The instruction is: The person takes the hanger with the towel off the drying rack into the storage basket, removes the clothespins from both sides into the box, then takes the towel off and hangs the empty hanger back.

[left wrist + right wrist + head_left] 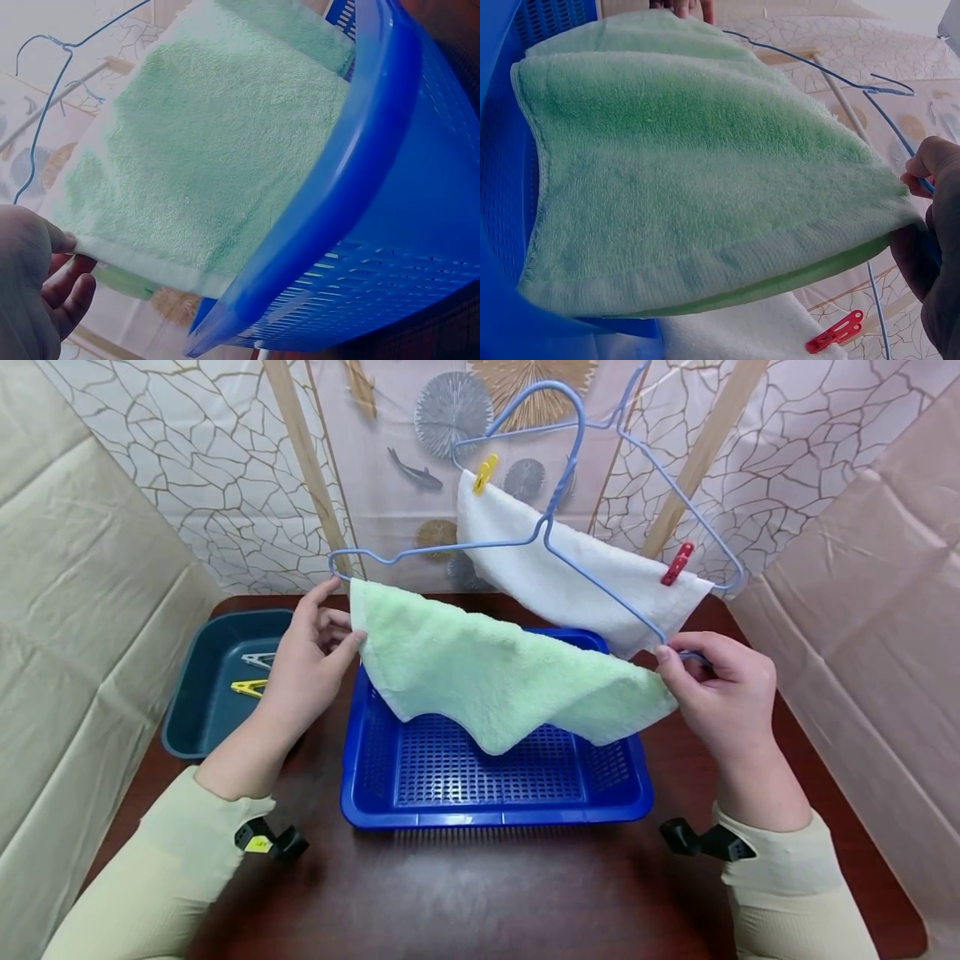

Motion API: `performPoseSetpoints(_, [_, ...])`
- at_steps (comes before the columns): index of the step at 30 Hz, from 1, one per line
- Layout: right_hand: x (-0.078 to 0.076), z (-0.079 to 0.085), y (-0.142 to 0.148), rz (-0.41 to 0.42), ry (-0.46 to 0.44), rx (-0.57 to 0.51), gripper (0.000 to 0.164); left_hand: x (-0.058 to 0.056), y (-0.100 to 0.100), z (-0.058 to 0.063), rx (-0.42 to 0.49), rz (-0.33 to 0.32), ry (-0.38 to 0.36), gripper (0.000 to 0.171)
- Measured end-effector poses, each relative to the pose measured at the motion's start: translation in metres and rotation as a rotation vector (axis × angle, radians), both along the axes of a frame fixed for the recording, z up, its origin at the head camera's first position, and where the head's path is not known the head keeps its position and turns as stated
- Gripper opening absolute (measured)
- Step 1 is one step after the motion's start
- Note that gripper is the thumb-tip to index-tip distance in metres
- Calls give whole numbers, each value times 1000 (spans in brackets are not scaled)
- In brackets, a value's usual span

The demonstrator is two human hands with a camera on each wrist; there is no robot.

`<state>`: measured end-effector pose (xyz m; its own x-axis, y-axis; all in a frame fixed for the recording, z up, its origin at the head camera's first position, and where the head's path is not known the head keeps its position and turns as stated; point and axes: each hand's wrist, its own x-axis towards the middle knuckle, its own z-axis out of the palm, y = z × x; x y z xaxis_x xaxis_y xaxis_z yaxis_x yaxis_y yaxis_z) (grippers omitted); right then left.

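A light green towel point(480, 668) hangs folded over the lower bar of a blue wire hanger point(600, 583), above a blue plastic basket point(495, 817). At the towel's left end, my left hand point(311, 647) pinches its hemmed edge between thumb and fingers, as the left wrist view shows. Its index fingertip is right at the hanger's left end. Opposite, my right hand point(723, 689) grips the hanger's right end, with the thumb by the towel's upper corner. The towel's lower edge droops over the basket's opening. Fingers of the right hand are partly hidden.
Behind, a white towel point(555, 560) hangs on another blue hanger point(675, 485), with a yellow clothespin point(485, 475) and a red clothespin point(677, 565). At left stands a dark teal tub point(197, 693) holding clothespins point(249, 687). Fabric walls point(870, 610) flank the brown table point(480, 893).
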<state>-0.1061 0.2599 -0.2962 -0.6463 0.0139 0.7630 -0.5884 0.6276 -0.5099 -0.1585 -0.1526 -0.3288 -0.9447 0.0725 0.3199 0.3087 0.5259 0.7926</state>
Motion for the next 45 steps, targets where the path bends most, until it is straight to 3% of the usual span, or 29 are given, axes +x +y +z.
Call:
performPoseSetpoints(11, [0,1,0,6,5,13,9,3,-4,0,-44,19,-30,63])
performPoseSetpoints(27, [-1,0,3,-6,2,15,8,2,-4,-3,-40,-38,-11,71])
performPoseSetpoints(45, [0,0,5,-3,-2,-8,9,3,-3,-4,-27,-95,-57,76])
